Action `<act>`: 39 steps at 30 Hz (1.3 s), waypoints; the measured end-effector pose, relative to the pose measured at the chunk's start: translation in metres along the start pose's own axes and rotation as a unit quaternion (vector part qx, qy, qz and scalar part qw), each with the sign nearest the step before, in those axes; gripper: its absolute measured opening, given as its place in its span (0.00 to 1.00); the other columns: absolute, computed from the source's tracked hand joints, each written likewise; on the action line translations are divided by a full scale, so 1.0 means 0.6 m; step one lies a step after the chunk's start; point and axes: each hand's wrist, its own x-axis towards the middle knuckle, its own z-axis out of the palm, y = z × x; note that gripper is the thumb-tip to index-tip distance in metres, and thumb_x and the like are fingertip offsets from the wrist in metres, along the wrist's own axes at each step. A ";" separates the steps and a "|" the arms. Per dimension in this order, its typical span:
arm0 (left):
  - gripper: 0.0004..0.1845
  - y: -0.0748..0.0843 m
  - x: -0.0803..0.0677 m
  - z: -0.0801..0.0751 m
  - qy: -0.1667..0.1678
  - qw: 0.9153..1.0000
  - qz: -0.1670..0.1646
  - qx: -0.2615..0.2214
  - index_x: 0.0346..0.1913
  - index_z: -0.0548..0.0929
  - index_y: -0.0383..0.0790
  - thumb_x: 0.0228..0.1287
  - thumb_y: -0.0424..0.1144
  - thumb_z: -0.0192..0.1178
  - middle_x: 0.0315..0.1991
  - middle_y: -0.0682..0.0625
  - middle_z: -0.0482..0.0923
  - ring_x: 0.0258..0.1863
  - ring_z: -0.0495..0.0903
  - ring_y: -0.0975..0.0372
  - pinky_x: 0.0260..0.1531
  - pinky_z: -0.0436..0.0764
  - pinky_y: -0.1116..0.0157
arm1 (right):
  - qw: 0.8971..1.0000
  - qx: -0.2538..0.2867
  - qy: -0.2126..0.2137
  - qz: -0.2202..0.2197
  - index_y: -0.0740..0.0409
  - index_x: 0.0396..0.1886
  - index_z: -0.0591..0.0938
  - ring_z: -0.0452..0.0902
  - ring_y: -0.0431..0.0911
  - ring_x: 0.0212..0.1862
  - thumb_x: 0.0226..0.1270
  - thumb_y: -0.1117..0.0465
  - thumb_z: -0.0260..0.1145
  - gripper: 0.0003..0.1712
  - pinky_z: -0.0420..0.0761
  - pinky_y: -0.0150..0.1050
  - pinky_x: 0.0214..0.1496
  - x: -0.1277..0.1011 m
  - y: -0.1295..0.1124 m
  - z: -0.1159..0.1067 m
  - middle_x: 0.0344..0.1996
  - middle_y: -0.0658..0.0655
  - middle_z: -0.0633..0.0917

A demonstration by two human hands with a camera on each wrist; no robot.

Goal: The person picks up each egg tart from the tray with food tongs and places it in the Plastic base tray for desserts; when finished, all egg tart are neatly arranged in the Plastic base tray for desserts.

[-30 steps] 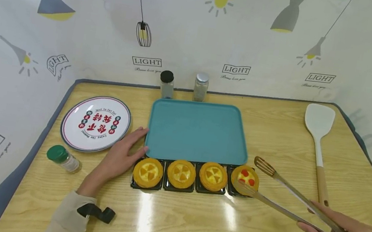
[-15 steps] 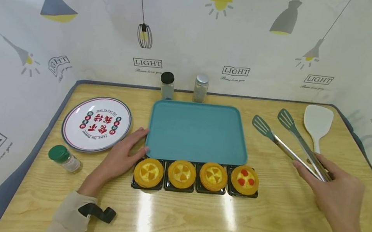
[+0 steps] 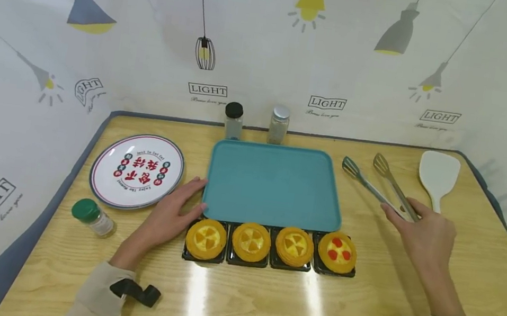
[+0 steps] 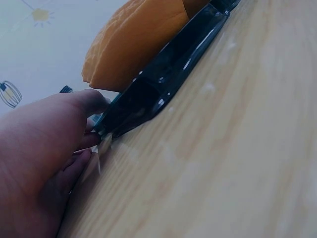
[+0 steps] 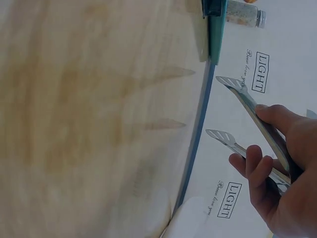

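My right hand [image 3: 427, 239] grips a pair of tongs [image 3: 391, 189] by the handle end, arms spread apart and nothing between their slotted tips. The right wrist view shows the tongs [image 5: 260, 116] raised off the table. At the left edge of a blue-green tray [image 3: 274, 185], my left hand [image 3: 172, 217] rests with fairly straight fingers and thumb touching the rim. Along the tray's near edge sit several egg tarts in black plastic holders; the nearest tart [image 3: 206, 239] to my left hand has orange pieces, and the rightmost tart [image 3: 337, 252] has red ones.
A white plate [image 3: 103, 167] with red lettering lies to the left. Beside it a green-capped shaker [image 3: 94, 217] is tilted in view. Two seasoning jars, one black-capped [image 3: 233, 122] and one silver-capped [image 3: 279, 125], stand behind the tray. A white spatula [image 3: 438, 174] lies at the right.
My right hand has carried the tongs away from the rightmost tart, back toward the area right of the tray. The left hand stays at the tray's edge. The head view shifted slightly.
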 end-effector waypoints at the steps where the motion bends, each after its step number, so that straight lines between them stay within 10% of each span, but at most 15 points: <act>1: 0.32 0.001 0.000 0.000 0.000 1.000 0.001 0.000 0.75 0.62 0.48 0.73 0.52 0.55 0.74 0.45 0.58 0.73 0.55 0.52 0.70 0.56 0.48 | 1.000 -0.001 0.000 0.000 0.69 0.50 0.85 0.53 0.44 0.09 0.57 0.43 0.74 0.35 0.54 0.39 0.11 -0.001 0.002 0.001 0.02 0.49 0.69; 24: 0.33 -0.003 0.000 0.004 -0.005 1.000 0.000 0.006 0.76 0.62 0.49 0.73 0.55 0.53 0.75 0.47 0.57 0.74 0.54 0.53 0.70 0.55 0.48 | 1.000 0.005 -0.027 -0.006 0.71 0.51 0.83 0.52 0.43 0.09 0.58 0.43 0.73 0.36 0.55 0.39 0.11 -0.007 0.014 0.007 0.04 0.51 0.72; 31: 0.32 0.000 0.000 0.003 -0.003 1.000 0.003 0.007 0.75 0.62 0.48 0.73 0.54 0.54 0.74 0.45 0.58 0.73 0.55 0.53 0.70 0.56 0.48 | 0.992 0.020 -0.118 0.036 0.71 0.62 0.75 0.68 0.46 0.13 0.64 0.38 0.65 0.43 0.66 0.41 0.16 -0.009 0.013 0.004 0.22 0.65 0.85; 39: 0.33 0.000 0.000 0.002 -0.001 1.000 0.004 0.007 0.75 0.62 0.48 0.73 0.54 0.54 0.74 0.45 0.58 0.73 0.55 0.52 0.70 0.56 0.47 | 0.991 0.049 -0.123 0.029 0.72 0.59 0.77 0.80 0.64 0.40 0.63 0.40 0.68 0.41 0.79 0.45 0.25 -0.015 0.024 0.008 0.50 0.76 0.79</act>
